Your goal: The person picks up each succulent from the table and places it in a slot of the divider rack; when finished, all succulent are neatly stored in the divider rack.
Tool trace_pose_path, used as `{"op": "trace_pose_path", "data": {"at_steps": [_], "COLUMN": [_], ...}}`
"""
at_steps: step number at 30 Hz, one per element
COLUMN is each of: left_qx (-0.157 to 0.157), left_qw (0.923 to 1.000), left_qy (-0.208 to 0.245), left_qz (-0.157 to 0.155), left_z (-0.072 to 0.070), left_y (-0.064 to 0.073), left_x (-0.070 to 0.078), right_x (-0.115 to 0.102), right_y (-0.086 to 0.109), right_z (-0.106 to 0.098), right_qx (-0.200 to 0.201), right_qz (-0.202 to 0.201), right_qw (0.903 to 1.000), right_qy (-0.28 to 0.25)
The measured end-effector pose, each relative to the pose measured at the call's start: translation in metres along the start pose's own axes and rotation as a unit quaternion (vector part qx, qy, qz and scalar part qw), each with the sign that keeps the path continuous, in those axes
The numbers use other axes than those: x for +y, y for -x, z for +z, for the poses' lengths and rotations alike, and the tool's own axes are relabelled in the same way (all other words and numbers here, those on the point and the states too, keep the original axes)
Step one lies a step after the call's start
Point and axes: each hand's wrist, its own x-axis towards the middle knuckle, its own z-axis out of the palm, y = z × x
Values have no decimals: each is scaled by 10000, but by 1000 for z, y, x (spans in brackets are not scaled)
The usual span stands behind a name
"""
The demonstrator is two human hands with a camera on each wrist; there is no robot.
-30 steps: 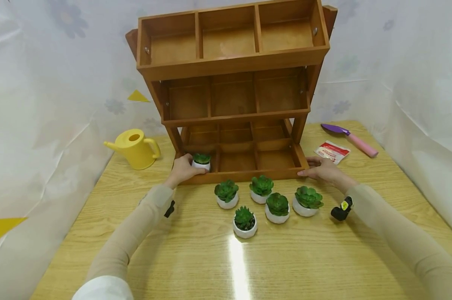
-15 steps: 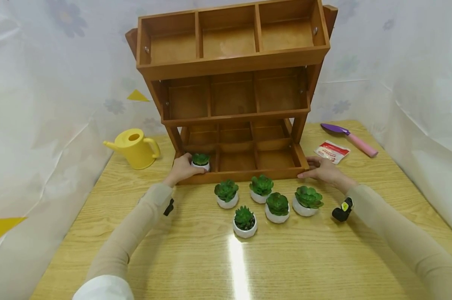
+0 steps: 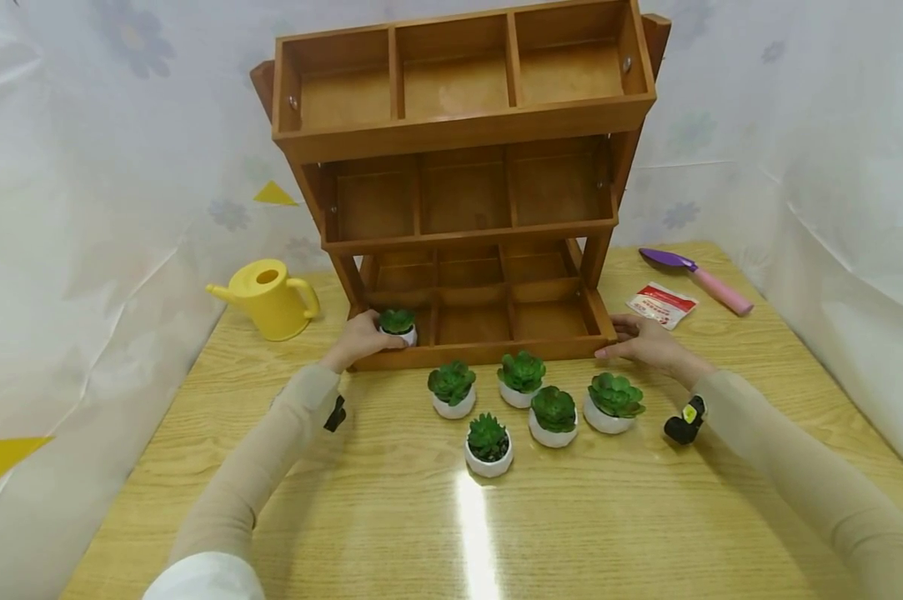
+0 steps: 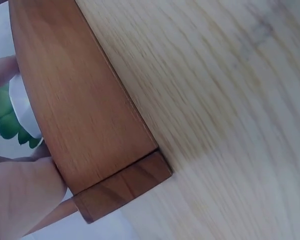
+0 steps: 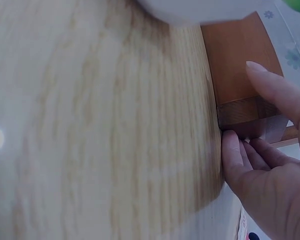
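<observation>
In the head view my left hand [image 3: 357, 339] holds a small potted succulent [image 3: 398, 327] inside the bottom row's left front compartment of the wooden shelf [image 3: 489, 351]. Thumb and fingers lie on either side of its white pot, which shows partly behind the front board in the left wrist view. At the shelf's front right corner, my right hand [image 3: 644, 344] grips the wood. Its thumb [image 5: 270, 82] lies over the front board and the other fingers are curled against the side, as the right wrist view shows.
Several potted succulents [image 3: 554, 415] in white pots stand on the wood-grain table [image 3: 391, 517] before the shelf. A yellow watering can [image 3: 274, 304] is to its left. On the right lie a red-and-white packet [image 3: 661, 305] and a purple trowel [image 3: 709, 283] with a pink handle.
My left hand and the potted succulent have shifted slightly left within the compartment, closer to its side wall. My right hand stays at the shelf corner.
</observation>
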Motion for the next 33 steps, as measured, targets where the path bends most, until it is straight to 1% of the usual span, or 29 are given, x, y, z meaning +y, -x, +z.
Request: {"op": "trace_pose_path", "data": {"at_steps": [5,9,17,20,22,24,26,30,33], "left_qx": [-126,-164,-114,39,170,293,393,684,1079], "left_qw": [9999,9998,9998,9999,9996,9988,9969,9895,9810], "left_qy": [23,140,130,88,168,327,607,1170,1491], "left_qz": [9,30,-38,48,129,214,321,503,607], "left_z": [-3,-4,-3,-1,-1,0,0,1,1], "left_y": [1,2,2,3,5,8,11,17,23], "left_x": [-2,-2,-4,-6,-7,-8,-9,-12,-13], "right_x": [-1,-1,-2,-1,0,1,2,1,1], "right_y": [1,1,3,2,2,1,1,1,1], "right_z": [0,0,1,1,1,0,0,0,-1], "right_qx": [-12,-18,-26,-27,-22,-14,-10,-29,-57], "right_qz": [-2,7,-38,-42,-37,-28,-29,-25,-33], "right_qw": [10000,10000,9999,9999,9999,9999,10000,10000,9999], "right_qy": [-48,-21,-94,-121,-108,-97,-79,-72,-90]}}
